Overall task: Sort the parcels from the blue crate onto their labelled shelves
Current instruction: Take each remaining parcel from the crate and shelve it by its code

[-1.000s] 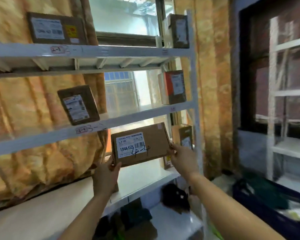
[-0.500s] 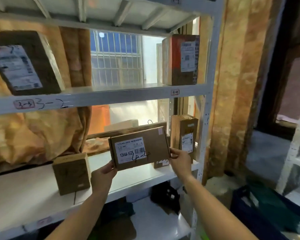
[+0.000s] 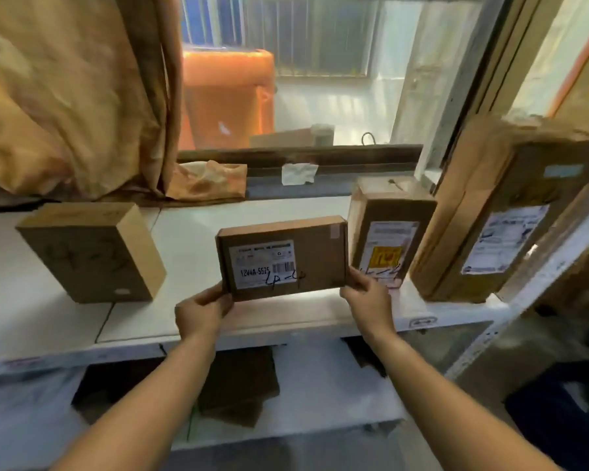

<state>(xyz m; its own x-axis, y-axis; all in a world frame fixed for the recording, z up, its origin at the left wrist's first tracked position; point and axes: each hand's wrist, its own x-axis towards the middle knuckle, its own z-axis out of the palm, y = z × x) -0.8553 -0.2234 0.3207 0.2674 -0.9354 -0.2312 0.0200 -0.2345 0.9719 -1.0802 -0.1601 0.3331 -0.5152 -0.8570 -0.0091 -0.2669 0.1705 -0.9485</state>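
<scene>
Over the white shelf [image 3: 191, 232], the parcel [image 3: 283, 258] is held upright with its label toward the person, likely so its handwritten mark can be checked against the bay. The left hand [image 3: 203, 312] has its fingers curled round the lower left corner; the right hand [image 3: 368, 302] pinches the lower right one. Compared with half a second ago, the parcel sits lower, just beside the yellow-stickered box [image 3: 391, 229].

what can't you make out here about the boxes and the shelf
All in the head view.
Held box: label's small print is blurred; bottom corners covered by left hand and right hand.
Tall box on the right: label smeared by blur.
Shelf tag: too small to read.
Lower shelf: contents dark, partly behind the forearms.
</scene>
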